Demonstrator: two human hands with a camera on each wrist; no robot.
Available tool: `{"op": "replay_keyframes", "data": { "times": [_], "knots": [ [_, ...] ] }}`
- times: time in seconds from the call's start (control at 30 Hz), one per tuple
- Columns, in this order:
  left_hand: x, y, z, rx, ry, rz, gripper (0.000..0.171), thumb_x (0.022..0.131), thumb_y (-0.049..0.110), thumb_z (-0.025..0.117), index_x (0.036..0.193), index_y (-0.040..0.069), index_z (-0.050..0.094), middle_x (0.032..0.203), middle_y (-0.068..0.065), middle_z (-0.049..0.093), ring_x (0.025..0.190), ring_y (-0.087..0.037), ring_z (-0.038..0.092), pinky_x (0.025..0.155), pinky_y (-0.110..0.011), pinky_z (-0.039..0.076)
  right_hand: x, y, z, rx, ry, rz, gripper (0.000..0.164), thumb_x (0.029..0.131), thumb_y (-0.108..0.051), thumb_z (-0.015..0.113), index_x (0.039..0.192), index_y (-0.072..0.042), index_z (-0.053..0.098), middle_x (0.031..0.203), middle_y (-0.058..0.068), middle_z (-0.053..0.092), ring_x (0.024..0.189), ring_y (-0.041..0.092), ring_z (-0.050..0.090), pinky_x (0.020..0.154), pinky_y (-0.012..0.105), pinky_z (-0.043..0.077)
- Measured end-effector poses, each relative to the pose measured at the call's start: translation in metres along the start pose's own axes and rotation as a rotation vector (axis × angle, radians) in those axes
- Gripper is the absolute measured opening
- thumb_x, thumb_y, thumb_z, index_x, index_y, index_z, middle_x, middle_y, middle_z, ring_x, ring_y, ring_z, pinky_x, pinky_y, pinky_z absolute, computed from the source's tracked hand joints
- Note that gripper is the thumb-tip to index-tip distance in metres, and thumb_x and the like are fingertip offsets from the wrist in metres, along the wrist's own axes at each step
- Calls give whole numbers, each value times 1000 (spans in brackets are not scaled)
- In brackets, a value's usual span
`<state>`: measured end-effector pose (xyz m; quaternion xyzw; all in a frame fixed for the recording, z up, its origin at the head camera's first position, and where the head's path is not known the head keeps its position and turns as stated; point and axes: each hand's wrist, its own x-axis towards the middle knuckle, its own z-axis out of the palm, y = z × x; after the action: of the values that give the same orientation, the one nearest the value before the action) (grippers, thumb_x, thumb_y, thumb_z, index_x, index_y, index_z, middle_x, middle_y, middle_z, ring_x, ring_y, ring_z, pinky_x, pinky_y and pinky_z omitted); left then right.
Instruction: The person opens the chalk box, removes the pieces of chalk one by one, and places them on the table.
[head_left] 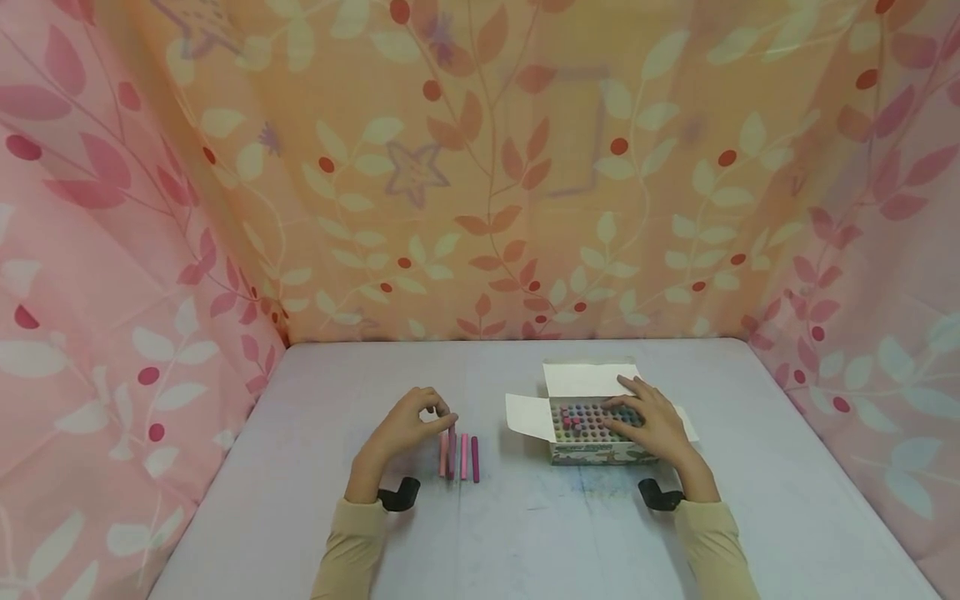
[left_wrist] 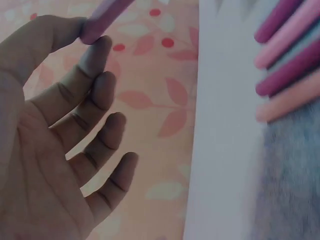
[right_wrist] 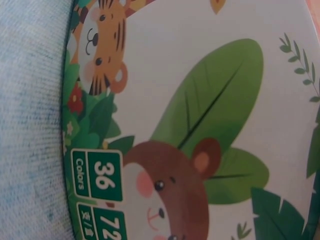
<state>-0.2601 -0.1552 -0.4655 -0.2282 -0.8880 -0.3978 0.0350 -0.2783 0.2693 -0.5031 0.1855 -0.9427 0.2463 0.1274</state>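
My left hand (head_left: 411, 421) pinches a mauve crayon (left_wrist: 107, 19) between thumb and index fingertip, the other fingers loosely bent. The crayon points down over a row of crayons on the table, among them a light pink crayon (head_left: 464, 457) and a magenta crayon (head_left: 476, 460). To the right, an open cardboard box (head_left: 600, 454) holds many upright crayons in rows, a few pink ones (head_left: 576, 423) standing higher. Spread over the right part of the box is my right hand (head_left: 654, 421), fingertips at the crayon tops. The right wrist view shows only the printed box side (right_wrist: 160, 110).
The box's white lid (head_left: 591, 380) stands up at the back, and a side flap (head_left: 529, 417) folds out to the left. Bluish smudges mark the pale table (head_left: 525, 533). Patterned curtains (head_left: 487, 167) enclose the table at the back and both sides.
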Motion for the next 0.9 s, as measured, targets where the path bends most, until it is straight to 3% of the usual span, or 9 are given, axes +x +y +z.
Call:
{"op": "replay_keyframes", "data": {
  "times": [0.23, 0.47, 0.6, 0.73, 0.9],
  "knots": [
    [-7, -23, -1, 68, -35, -75, 16, 83, 29, 68, 71, 19, 64, 76, 10, 57, 84, -20, 50, 75, -32, 38, -3, -1, 1, 1, 2, -6, 31, 76, -40, 73, 101, -23, 68, 142, 15, 40, 133, 41, 27, 100, 63, 22],
    [-11, -40, 4, 54, -81, -143, 17, 83, 27, 68, 71, 15, 67, 74, 6, 59, 75, -13, 49, 68, -30, 41, -5, -2, 2, 0, -9, 14, 30, 76, -39, 72, 101, -24, 67, 143, 14, 38, 134, 41, 25, 100, 64, 20],
    [-11, -51, 10, 92, -55, -155, 17, 82, 27, 69, 69, 15, 67, 72, 6, 58, 71, -11, 49, 66, -30, 41, -6, -2, 2, 4, -8, 2, 30, 77, -40, 72, 101, -23, 67, 143, 14, 38, 134, 41, 25, 100, 65, 20],
    [-8, -63, 17, 189, -10, -151, 19, 82, 31, 69, 68, 18, 67, 71, 8, 57, 70, -10, 49, 66, -31, 40, -4, -1, 2, 8, -7, -3, 30, 76, -40, 73, 101, -23, 67, 143, 15, 38, 134, 41, 26, 99, 64, 20],
    [-5, -67, 20, 271, 43, -166, 21, 80, 35, 70, 66, 19, 66, 68, 6, 54, 70, -13, 47, 65, -34, 37, 1, 0, 0, 8, 2, -19, 30, 76, -39, 73, 102, -24, 67, 143, 14, 38, 134, 41, 25, 100, 64, 19]
  ]
}}
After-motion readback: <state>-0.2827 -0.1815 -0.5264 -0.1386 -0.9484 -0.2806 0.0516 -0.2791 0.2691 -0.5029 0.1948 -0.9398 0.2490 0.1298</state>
